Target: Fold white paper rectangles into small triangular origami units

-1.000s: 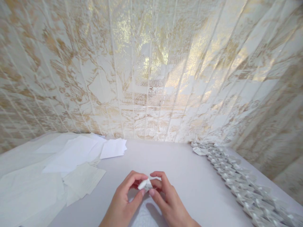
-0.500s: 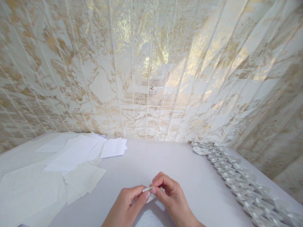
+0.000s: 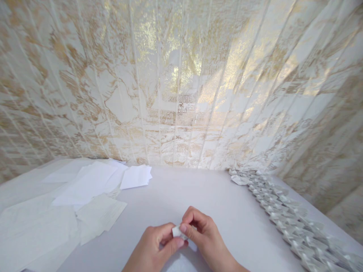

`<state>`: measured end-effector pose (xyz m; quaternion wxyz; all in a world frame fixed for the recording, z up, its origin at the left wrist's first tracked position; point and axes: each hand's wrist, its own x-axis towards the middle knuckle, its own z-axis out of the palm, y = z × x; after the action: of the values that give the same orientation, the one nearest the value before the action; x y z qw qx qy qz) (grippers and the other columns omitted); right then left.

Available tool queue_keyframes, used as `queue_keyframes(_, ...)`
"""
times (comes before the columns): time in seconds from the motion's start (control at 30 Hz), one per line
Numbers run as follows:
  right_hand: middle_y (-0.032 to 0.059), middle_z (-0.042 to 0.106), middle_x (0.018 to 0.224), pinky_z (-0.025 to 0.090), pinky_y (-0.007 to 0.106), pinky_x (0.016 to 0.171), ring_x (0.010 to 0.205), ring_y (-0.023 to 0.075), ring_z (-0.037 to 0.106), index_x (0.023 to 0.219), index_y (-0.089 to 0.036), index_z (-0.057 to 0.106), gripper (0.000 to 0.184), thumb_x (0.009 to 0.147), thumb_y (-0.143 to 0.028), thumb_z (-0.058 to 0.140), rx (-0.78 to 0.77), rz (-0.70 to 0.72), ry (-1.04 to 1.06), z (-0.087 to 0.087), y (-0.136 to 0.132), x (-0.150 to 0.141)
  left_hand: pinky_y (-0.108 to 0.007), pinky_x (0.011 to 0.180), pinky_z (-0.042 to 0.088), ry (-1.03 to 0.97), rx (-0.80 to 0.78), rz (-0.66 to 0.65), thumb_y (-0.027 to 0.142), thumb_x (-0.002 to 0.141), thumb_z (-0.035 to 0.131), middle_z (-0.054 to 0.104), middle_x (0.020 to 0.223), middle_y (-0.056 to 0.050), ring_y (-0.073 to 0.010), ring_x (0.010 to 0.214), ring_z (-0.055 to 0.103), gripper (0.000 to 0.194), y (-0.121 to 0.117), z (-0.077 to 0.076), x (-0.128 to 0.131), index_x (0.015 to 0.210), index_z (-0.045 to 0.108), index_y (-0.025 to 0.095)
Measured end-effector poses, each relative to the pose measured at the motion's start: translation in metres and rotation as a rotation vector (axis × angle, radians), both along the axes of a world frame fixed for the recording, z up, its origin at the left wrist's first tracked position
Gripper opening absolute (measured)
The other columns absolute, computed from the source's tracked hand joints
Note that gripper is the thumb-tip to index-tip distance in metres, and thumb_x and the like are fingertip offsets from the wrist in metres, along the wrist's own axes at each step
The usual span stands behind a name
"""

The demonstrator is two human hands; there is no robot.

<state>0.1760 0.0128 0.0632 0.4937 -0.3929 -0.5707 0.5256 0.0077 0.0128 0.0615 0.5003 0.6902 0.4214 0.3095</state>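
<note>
A small folded piece of white paper (image 3: 177, 231) is pinched between both hands, low in the middle of the head view. My left hand (image 3: 159, 243) closes on its left and lower part, thumb in front. My right hand (image 3: 202, 230) grips the upper right part between thumb and bent index finger. The fingers cover much of the paper, so its full folded shape is hidden. Both hands are just above the pale table surface (image 3: 181, 192).
Loose sheets of paper (image 3: 34, 226) spread over the left side, with a stack of small white paper pieces (image 3: 136, 176) at their right. Rows of folded paper pieces (image 3: 286, 215) run along the right edge. A patterned gold and white curtain (image 3: 176, 94) hangs behind the table.
The folded paper has turned so that more of its flat face shows. My left thumb has shifted slightly lower and right on it; my right hand has hardly moved.
</note>
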Motion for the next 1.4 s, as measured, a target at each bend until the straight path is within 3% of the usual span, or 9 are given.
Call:
queue_keyframes(0.2,-0.0038,0.053,0.058,0.036,0.024,0.054,0.053,0.0109,0.048,0.062,-0.018,0.054,0.046,0.071,-0.055,0.080,-0.141,0.081,0.144,0.003,0.000,0.000,-0.026,0.067,0.043,0.021,0.001,-0.027,0.041,0.091,0.052,0.073,0.075,-0.002,-0.0215,0.075,0.065,0.034,-0.003,0.010,0.000,0.074,0.068,0.016)
queue_keyframes(0.57,-0.0053,0.051,0.053,0.032,0.024,0.055,0.052,0.0093,0.040,0.065,-0.016,0.063,0.046,0.067,-0.058,0.081,-0.204,0.057,0.040,-0.002,0.010,0.008,-0.024,0.065,0.042,0.058,-0.042,-0.065,0.029,0.081,0.059,0.073,0.069,0.004,-0.0175,0.068,0.065,0.008,0.000,0.007,0.000,0.082,0.057,0.021)
queue_keyframes(0.73,-0.0027,0.054,0.066,0.035,0.026,0.064,0.066,0.0142,0.047,0.076,-0.017,0.067,0.023,0.083,-0.039,0.070,0.001,0.101,-0.340,0.000,0.012,0.015,-0.030,0.082,0.043,0.173,0.317,0.048,0.018,0.071,0.066,0.061,0.096,0.000,-0.0212,0.091,0.056,0.027,0.001,0.001,-0.004,0.095,0.054,0.024)
queue_keyframes(0.83,-0.0005,0.057,0.076,0.038,0.030,0.076,0.081,0.0184,0.050,0.075,-0.019,0.066,0.009,0.082,-0.015,0.068,0.247,0.068,-0.684,0.002,0.008,0.013,-0.034,0.087,0.043,0.277,0.378,-0.034,0.006,0.061,0.059,0.058,0.102,-0.001,-0.0237,0.099,0.054,0.033,0.001,-0.002,-0.003,0.088,0.055,0.023)
queue_keyframes(0.9,0.0009,0.059,0.085,0.039,0.031,0.080,0.086,0.0199,0.051,0.086,-0.020,0.065,0.015,0.079,-0.008,0.068,0.307,0.027,-0.796,0.003,0.007,0.012,-0.036,0.089,0.043,0.325,0.365,-0.057,0.003,0.059,0.056,0.058,0.102,-0.001,-0.0239,0.100,0.053,0.035,0.001,-0.001,-0.002,0.087,0.055,0.022)
queue_keyframes(1.0,0.0018,0.060,0.087,0.043,0.029,0.076,0.083,0.0191,0.055,0.101,-0.019,0.059,0.029,0.078,-0.003,0.062,0.248,-0.019,-0.817,0.008,0.005,0.013,-0.038,0.090,0.042,0.402,0.368,-0.092,0.002,0.062,0.058,0.059,0.102,-0.002,-0.0251,0.101,0.052,0.032,0.002,0.002,-0.001,0.087,0.057,0.021)
queue_keyframes(1.1,0.0024,0.062,0.086,0.045,0.028,0.075,0.081,0.0183,0.059,0.093,-0.020,0.060,0.025,0.081,0.000,0.052,0.229,0.017,-0.874,0.020,0.001,0.018,-0.038,0.089,0.041,0.489,0.402,-0.150,0.004,0.068,0.065,0.061,0.103,-0.003,-0.0263,0.102,0.052,0.024,0.004,0.004,-0.002,0.085,0.060,0.020)
queue_keyframes(1.27,0.0114,0.066,0.104,0.048,0.035,0.079,0.094,0.0287,0.062,0.097,-0.015,0.067,0.037,0.065,0.002,0.059,0.223,0.182,-1.267,0.038,-0.008,0.021,-0.036,0.084,0.040,0.573,0.516,-0.201,0.010,0.075,0.074,0.063,0.103,-0.004,-0.0257,0.098,0.053,0.017,0.006,0.005,-0.003,0.082,0.062,0.019)
queue_keyframes(1.4,0.0129,0.068,0.101,0.049,0.033,0.076,0.091,0.0292,0.064,0.095,-0.013,0.069,0.033,0.066,0.000,0.061,0.183,0.201,-1.365,0.035,-0.008,0.014,-0.035,0.083,0.040,0.598,0.570,-0.197,0.014,0.077,0.077,0.064,0.102,-0.005,-0.0251,0.097,0.054,0.017,0.007,0.006,-0.002,0.084,0.061,0.017)
